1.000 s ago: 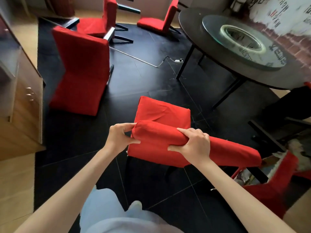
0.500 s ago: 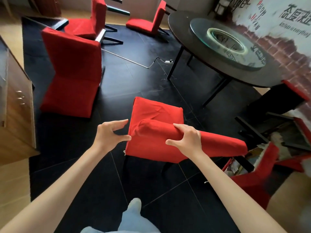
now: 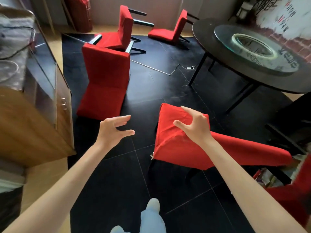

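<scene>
A chair in a red fabric cover (image 3: pixel 170 145) stands right in front of me on the black floor, its backrest top toward me and running off to the right. My right hand (image 3: pixel 196 126) hovers over the backrest's near corner with fingers spread and holds nothing. My left hand (image 3: pixel 112 130) is out over the bare floor to the left of the chair, fingers loosely spread, empty. Neither hand touches the cover.
A red-covered chair (image 3: pixel 104 81) lies tipped ahead on the left, two others (image 3: pixel 124 29) (image 3: pixel 176 27) lie further back. A round dark table (image 3: pixel 252 76) with a glass turntable stands right. A wooden cabinet (image 3: pixel 42 115) lines the left. A cable (image 3: pixel 175 69) crosses the floor.
Both hands gripped the covered backrest top a second ago. The left let go first and moved left, then the right lifted off. My view swung left and back.
</scene>
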Available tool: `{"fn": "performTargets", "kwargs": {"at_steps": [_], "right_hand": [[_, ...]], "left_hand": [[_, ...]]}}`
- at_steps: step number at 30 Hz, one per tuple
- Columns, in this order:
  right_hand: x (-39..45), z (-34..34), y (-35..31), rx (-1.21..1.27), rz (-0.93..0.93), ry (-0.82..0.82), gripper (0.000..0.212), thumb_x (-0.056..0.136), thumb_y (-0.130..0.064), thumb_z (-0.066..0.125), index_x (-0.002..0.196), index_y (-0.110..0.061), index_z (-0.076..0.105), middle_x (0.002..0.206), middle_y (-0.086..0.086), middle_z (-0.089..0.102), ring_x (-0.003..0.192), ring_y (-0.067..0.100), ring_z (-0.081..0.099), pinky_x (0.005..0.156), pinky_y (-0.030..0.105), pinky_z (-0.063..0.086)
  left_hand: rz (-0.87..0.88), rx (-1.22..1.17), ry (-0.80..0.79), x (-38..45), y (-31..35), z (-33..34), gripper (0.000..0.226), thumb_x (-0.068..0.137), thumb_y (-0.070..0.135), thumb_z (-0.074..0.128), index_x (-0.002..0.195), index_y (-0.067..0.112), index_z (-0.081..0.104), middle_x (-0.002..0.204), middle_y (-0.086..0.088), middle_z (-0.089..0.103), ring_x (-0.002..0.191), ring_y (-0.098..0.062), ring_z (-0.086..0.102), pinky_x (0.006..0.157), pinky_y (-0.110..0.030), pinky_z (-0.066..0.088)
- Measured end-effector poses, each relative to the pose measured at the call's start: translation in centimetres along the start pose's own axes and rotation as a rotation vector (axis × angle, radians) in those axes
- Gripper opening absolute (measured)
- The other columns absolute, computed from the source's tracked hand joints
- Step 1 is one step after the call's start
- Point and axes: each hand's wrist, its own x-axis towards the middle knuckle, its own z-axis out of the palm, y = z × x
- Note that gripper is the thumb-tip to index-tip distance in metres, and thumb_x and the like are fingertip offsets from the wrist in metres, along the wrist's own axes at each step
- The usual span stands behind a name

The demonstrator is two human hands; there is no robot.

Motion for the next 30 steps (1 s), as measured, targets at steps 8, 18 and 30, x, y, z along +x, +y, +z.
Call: {"fn": "performTargets", "kwargs": {"at_steps": [8,18,30], "right_hand": [[6.9,3.1,-1.4,-0.038,-0.043,-0.093,0.070,0.076,-0.043,0.078,0.136,-0.017,0.054,0.136,0.003,0.058,0.128,0.021,0.050,0.108,0.041,0.037],[20.9,8.2,-1.1,-0.021,-0.084,-0.217,0.074,0.075,-0.044,0.078,0.140,-0.020,0.050,0.133,0.002,0.059,0.124,0.021,0.053,0.106,0.042,0.039],[37.1,17.3,-3.1,0.099,-0.057,-0.371,0.074,0.077,-0.044,0.076,0.142,-0.027,0.045,0.134,-0.002,0.058,0.126,0.015,0.050,0.100,0.025,0.036]], "left_hand": [[-0.033,0.004,0.035,6.0,-1.9,-1.7,0.067,0.057,0.015,0.091,0.119,0.011,0.067,0.116,-0.002,0.068,0.097,-0.003,0.063,0.090,-0.017,0.047],[-0.105,0.055,0.082,18.5,-4.4,-3.4,0.072,0.060,0.016,0.091,0.126,0.012,0.062,0.124,-0.003,0.065,0.101,-0.007,0.062,0.080,0.001,0.042],[-0.232,0.086,0.144,32.2,-9.6,-6.9,0.080,0.060,0.021,0.090,0.133,0.019,0.057,0.124,-0.003,0.065,0.099,-0.010,0.065,0.089,-0.023,0.049]]}}
